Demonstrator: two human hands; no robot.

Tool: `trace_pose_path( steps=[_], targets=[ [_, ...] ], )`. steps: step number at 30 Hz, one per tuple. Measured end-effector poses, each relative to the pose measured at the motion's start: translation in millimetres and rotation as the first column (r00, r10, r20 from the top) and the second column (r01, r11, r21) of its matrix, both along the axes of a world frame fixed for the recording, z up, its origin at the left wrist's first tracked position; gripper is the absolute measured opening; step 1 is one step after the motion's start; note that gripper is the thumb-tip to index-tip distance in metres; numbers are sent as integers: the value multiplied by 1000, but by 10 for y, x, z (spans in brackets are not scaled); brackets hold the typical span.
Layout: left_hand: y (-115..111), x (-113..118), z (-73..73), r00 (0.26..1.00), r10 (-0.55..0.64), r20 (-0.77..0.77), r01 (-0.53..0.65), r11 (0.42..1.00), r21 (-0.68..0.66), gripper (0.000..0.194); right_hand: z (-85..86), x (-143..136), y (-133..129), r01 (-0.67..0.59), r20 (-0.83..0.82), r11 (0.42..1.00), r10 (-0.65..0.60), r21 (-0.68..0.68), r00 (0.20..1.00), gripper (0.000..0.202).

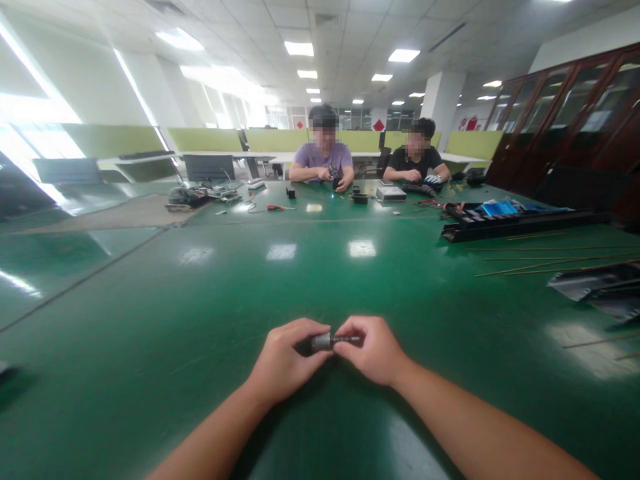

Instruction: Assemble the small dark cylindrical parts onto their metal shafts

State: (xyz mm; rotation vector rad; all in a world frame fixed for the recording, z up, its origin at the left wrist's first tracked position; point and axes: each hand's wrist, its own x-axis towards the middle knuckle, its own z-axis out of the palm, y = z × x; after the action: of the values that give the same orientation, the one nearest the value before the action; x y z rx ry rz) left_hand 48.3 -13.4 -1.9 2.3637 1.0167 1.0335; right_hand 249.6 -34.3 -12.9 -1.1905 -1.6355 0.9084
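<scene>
In the head view, a grey cylinder (322, 342) is gripped between thumb and fingers of the left hand (290, 350), at the near middle of the green table (240, 280). A thin dark shaft (354, 340) is pinched by the right hand (377, 350), in line with the cylinder's right end. The two seem joined or nearly so; how deeply the shaft is seated cannot be told. Sideways room is offered around both hands, bounded far off by a screwdriver (279, 208) and at right by thin rods (550, 258).
</scene>
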Motion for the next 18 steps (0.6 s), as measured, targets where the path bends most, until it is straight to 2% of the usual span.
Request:
trace_pose_path(
  steps=[18],
  targets=[
    [6, -9, 6, 1000, 19, 4, -19, 999, 45, 22, -47, -3, 11, -2, -37, 1000, 1, -27, 999, 7]
  ],
)
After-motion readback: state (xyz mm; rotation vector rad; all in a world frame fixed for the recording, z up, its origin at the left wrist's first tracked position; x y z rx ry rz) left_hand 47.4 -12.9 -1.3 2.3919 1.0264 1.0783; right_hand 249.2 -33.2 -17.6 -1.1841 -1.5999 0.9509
